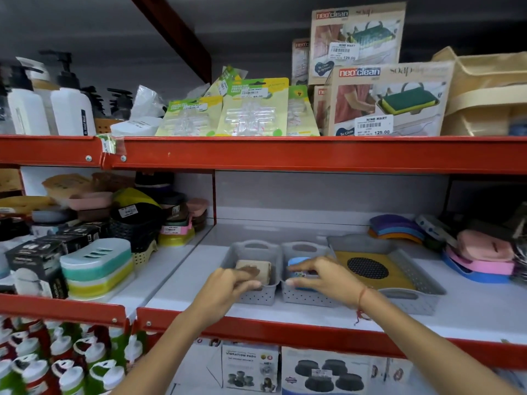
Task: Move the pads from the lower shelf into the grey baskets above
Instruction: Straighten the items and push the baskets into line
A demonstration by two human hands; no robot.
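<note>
Two small grey baskets [258,295] side by side on middle shelf [470,317]. Left hand [225,289] fingers pinch beige pad [256,267] inside left basket. Right hand [328,277] fingers grip blue pad [296,262] in right basket.

Red steel shelving [285,155] across the whole width, with white shelf boards [470,309] and a pale grey back panel [328,195]. A dark red diagonal brace [174,32] against a shadowed grey wall [85,24] up top. A red upright divider [214,195] between two bays at mid height. On the top board: white pump bottles [71,109] at the left edge, green blister cards [253,109] in the middle, printed cartons [387,101] toward the right, a beige bin [484,92] at the right edge. Left bay crowded with soap dishes [97,266] and black boxes [34,263]. Even, soft light; deeper shadow under the upper board.
</note>
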